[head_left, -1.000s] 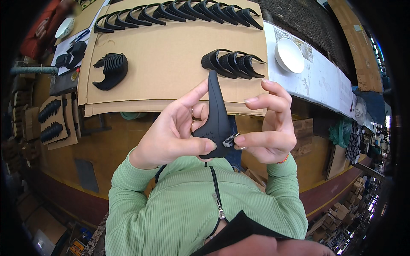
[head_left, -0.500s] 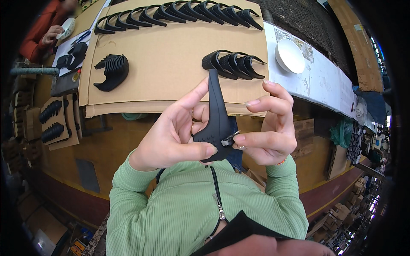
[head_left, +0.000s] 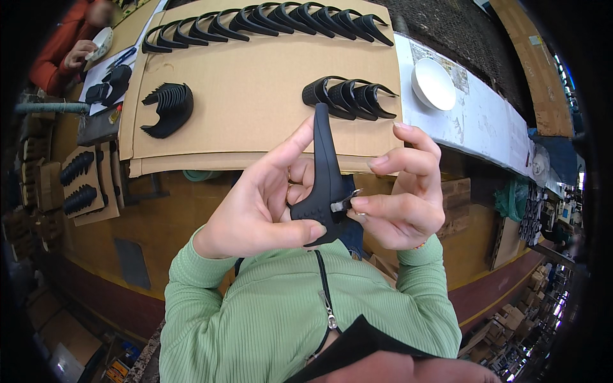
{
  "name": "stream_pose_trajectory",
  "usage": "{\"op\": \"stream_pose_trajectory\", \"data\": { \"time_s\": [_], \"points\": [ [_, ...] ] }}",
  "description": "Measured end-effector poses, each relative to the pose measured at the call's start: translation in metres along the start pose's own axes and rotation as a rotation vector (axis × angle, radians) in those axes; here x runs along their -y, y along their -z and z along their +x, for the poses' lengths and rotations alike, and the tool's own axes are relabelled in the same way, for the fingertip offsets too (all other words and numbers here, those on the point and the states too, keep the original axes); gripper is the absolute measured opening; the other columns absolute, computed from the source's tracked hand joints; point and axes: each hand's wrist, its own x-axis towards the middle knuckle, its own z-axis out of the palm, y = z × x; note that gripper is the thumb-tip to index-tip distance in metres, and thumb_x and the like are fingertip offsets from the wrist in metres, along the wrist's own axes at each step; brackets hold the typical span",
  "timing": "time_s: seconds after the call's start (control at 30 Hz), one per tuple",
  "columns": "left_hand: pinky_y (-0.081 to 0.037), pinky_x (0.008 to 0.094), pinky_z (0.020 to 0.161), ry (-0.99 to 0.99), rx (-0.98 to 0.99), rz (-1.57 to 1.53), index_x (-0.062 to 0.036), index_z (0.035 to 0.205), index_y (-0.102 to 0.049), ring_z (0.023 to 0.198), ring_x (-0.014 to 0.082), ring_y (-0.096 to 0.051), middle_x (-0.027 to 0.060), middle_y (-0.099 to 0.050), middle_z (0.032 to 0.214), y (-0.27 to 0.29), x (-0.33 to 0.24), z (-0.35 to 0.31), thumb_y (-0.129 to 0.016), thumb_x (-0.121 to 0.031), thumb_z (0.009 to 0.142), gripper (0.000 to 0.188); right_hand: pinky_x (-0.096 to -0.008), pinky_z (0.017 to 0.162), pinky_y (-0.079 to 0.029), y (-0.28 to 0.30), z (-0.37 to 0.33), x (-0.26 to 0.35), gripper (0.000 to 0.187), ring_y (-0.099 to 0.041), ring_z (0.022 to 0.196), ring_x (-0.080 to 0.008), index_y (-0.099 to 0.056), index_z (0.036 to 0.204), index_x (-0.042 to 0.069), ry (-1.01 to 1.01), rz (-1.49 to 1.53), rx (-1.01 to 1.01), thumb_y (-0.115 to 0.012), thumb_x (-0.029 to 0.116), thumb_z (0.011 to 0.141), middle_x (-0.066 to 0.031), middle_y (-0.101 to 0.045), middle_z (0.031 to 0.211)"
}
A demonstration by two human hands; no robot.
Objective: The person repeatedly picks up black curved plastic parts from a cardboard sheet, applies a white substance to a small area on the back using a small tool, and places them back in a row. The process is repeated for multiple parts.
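Observation:
Upright before my chest is a curved black plastic part (head_left: 324,166), wide at its lower end and tapering upward. My left hand (head_left: 255,204) is closed on it, with the thumb across the wide end and a finger stretched along the narrow one. My right hand (head_left: 408,198) pinches a small silver-and-black clipper-like tool (head_left: 342,204) between thumb and forefinger; its other fingers are curled loosely. The tool's pale metal tip meets the right edge of the part near the bottom. The tool is too small to make out fully.
On the cardboard sheet (head_left: 236,127) stand a long row of arched black parts (head_left: 274,19), a shorter row (head_left: 351,97) and a nested stack (head_left: 169,108). A white bowl (head_left: 434,83) is at the right. A co-worker's hand (head_left: 80,53) holds another bowl (head_left: 102,43) at far left.
The tool has turned a little in my right fingers, and its tip sits slightly higher along the part's edge. The part has tilted slightly in my left hand.

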Motion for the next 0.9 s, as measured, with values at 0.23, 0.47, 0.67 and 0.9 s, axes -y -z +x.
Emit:
{"op": "stream_pose_trajectory", "data": {
  "time_s": [0.23, 0.47, 0.67, 0.9],
  "points": [
    [-0.038, 0.0181, 0.078, -0.035, 0.036, 0.043, -0.0008, 0.149, -0.003, 0.083, 0.0065, -0.046, 0.0015, -0.053, 0.094, 0.0031, 0.0018, 0.0001, -0.064, 0.008, 0.072, 0.098, -0.0444, 0.093, -0.040, 0.0000, 0.0014, 0.0017, 0.023, -0.044, 0.118, -0.0354, -0.070, 0.077, 0.014, -0.014, -0.022, -0.005, -0.080, 0.007, 0.058, -0.0082, -0.060, 0.100],
    [-0.044, 0.0176, 0.076, -0.005, 0.059, 0.025, -0.0036, 0.149, -0.001, 0.092, 0.0076, -0.052, 0.0065, -0.053, 0.109, 0.0035, 0.0002, -0.0024, -0.062, 0.008, 0.074, 0.098, -0.0512, 0.100, -0.033, -0.0003, 0.0017, -0.0006, 0.019, -0.043, 0.117, -0.0375, -0.069, 0.075, 0.016, -0.037, -0.059, 0.016, -0.078, 0.009, 0.060, -0.0074, -0.055, 0.100],
    [-0.048, 0.0185, 0.075, -0.009, 0.095, 0.028, -0.0048, 0.149, 0.001, 0.101, 0.0111, -0.056, 0.0116, -0.053, 0.118, 0.0062, 0.0002, -0.0032, -0.062, 0.009, 0.075, 0.098, -0.0521, 0.099, -0.034, -0.0014, 0.0026, -0.0024, 0.019, -0.043, 0.118, -0.0383, -0.068, 0.075, 0.014, -0.033, -0.056, 0.000, -0.079, 0.008, 0.061, -0.0077, -0.054, 0.101],
    [-0.046, 0.0165, 0.071, 0.020, 0.068, -0.006, -0.0044, 0.150, -0.002, 0.097, 0.0091, -0.056, 0.0107, -0.053, 0.118, 0.0023, -0.0001, -0.0048, -0.062, 0.008, 0.074, 0.097, -0.0524, 0.099, -0.035, -0.0019, 0.0024, -0.0037, 0.019, -0.043, 0.118, -0.0385, -0.068, 0.077, 0.014, -0.045, -0.077, -0.014, -0.079, 0.008, 0.062, -0.0079, -0.054, 0.103]
  ]
}}
